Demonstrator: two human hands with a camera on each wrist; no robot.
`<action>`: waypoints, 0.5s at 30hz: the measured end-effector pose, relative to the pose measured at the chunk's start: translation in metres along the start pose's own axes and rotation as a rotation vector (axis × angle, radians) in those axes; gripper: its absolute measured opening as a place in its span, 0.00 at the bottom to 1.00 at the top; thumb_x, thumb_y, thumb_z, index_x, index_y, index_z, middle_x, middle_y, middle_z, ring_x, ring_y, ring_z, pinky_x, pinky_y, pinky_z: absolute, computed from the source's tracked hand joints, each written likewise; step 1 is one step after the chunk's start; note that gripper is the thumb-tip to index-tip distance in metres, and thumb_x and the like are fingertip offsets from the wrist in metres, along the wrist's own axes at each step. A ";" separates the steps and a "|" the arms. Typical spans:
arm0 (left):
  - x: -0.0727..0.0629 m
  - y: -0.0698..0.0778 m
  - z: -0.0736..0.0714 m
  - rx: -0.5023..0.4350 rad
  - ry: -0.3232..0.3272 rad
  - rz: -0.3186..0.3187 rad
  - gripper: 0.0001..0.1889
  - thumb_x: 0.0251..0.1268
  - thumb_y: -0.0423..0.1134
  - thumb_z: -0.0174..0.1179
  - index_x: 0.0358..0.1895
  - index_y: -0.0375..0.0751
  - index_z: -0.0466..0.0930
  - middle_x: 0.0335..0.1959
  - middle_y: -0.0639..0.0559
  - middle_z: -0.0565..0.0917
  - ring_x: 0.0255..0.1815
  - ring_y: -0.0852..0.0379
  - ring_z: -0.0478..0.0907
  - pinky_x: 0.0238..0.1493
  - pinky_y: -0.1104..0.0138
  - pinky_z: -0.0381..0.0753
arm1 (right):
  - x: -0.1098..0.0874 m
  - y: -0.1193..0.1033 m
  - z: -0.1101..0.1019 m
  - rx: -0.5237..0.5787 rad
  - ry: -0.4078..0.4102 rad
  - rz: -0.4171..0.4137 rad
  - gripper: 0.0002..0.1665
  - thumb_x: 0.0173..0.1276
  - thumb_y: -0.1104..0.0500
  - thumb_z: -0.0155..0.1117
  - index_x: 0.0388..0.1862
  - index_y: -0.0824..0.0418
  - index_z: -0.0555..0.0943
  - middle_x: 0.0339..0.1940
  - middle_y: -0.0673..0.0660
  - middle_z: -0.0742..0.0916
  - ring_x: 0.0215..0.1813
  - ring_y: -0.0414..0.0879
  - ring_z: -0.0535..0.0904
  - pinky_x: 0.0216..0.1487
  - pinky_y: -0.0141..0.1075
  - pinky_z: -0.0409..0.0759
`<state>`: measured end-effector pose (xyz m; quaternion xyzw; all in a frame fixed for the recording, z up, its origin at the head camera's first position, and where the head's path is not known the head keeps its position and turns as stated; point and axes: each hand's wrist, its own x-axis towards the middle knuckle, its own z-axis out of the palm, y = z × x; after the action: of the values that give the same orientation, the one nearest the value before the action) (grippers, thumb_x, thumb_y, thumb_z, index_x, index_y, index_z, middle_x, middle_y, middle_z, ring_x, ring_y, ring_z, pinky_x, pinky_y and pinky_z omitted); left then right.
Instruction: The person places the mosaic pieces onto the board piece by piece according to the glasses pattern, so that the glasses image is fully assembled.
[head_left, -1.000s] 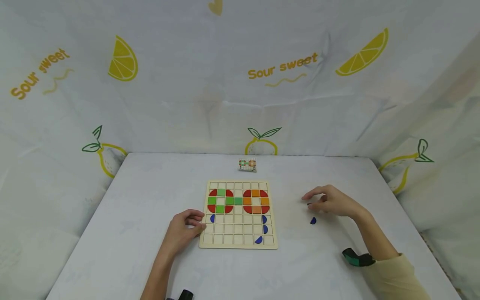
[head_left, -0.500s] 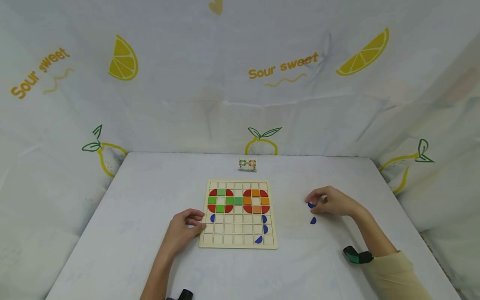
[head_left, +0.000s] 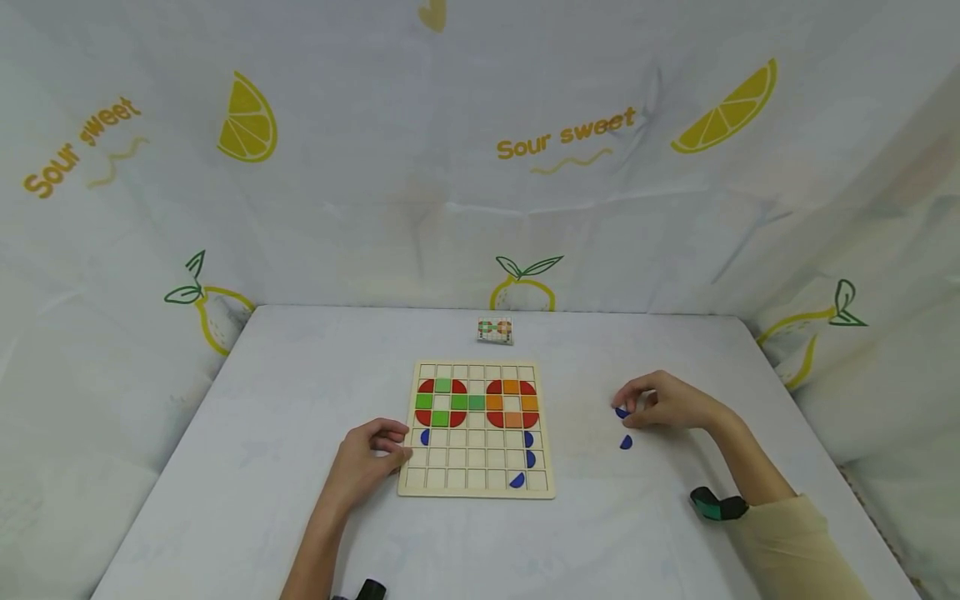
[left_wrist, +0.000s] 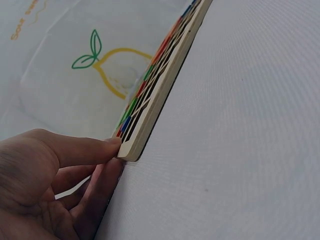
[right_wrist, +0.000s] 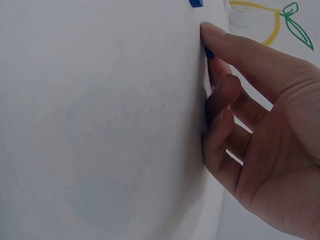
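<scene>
My left hand (head_left: 365, 467) holds the left edge of a wooden grid board (head_left: 477, 493); in the left wrist view the thumb (left_wrist: 95, 151) lies along that edge. Red, green and orange tiles form two rings in the upper rows, joined by a green tile (head_left: 477, 402). Below them, blue half-round pieces (head_left: 425, 437) lie in several cells, and one blue piece (head_left: 517, 480) near the bottom sits tilted. Right of the board, my right hand (head_left: 663, 402) pinches a blue half-round piece (head_left: 621, 412) between thumb and index finger, down at the table. In the right wrist view the thumb (right_wrist: 240, 50) partly hides it.
Another blue half-round piece (head_left: 626, 442) lies on the white table just in front of the right fingertips. Behind the board stands a small pattern card (head_left: 495, 330). White cloth with lemon prints (head_left: 522, 293) rises along the table's back and sides.
My right index finger has drawn in toward the thumb, and the blue piece, mostly hidden earlier, now shows between the fingertips. The left hand and board have stayed put.
</scene>
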<state>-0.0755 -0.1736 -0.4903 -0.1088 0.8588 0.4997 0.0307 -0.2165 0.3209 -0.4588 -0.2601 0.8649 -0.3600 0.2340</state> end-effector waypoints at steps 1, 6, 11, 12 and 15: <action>0.000 0.000 0.000 0.000 0.000 -0.001 0.16 0.64 0.32 0.75 0.53 0.37 0.88 0.44 0.45 0.88 0.41 0.56 0.82 0.36 0.74 0.82 | 0.000 0.000 0.000 0.003 0.003 -0.007 0.14 0.68 0.62 0.78 0.51 0.62 0.89 0.37 0.55 0.86 0.36 0.38 0.78 0.38 0.30 0.78; 0.000 0.000 0.000 -0.004 -0.001 -0.001 0.16 0.63 0.32 0.75 0.53 0.37 0.88 0.44 0.45 0.88 0.41 0.56 0.82 0.36 0.74 0.82 | 0.001 0.001 0.002 0.004 0.010 -0.022 0.12 0.68 0.62 0.79 0.48 0.62 0.89 0.36 0.54 0.86 0.33 0.38 0.77 0.36 0.30 0.77; 0.001 -0.001 0.000 -0.011 -0.001 -0.002 0.15 0.63 0.32 0.75 0.53 0.37 0.88 0.44 0.45 0.88 0.41 0.56 0.82 0.37 0.74 0.82 | 0.001 0.002 0.003 -0.006 0.019 -0.013 0.11 0.67 0.62 0.80 0.47 0.61 0.90 0.35 0.53 0.86 0.31 0.36 0.77 0.35 0.30 0.77; 0.001 -0.001 0.000 -0.010 0.000 -0.001 0.15 0.63 0.32 0.75 0.53 0.37 0.88 0.44 0.45 0.88 0.41 0.56 0.82 0.37 0.74 0.82 | 0.001 0.003 0.003 -0.008 0.021 -0.009 0.11 0.67 0.61 0.80 0.47 0.61 0.90 0.35 0.52 0.86 0.31 0.36 0.77 0.35 0.29 0.77; 0.001 -0.001 0.001 -0.008 0.004 -0.004 0.15 0.64 0.32 0.75 0.53 0.37 0.88 0.44 0.46 0.88 0.41 0.57 0.82 0.37 0.74 0.82 | 0.000 0.004 0.002 -0.013 0.025 0.004 0.11 0.67 0.60 0.80 0.46 0.60 0.90 0.35 0.51 0.87 0.30 0.36 0.77 0.35 0.29 0.78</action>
<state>-0.0767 -0.1733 -0.4920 -0.1119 0.8566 0.5028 0.0295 -0.2159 0.3223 -0.4631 -0.2552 0.8706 -0.3571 0.2222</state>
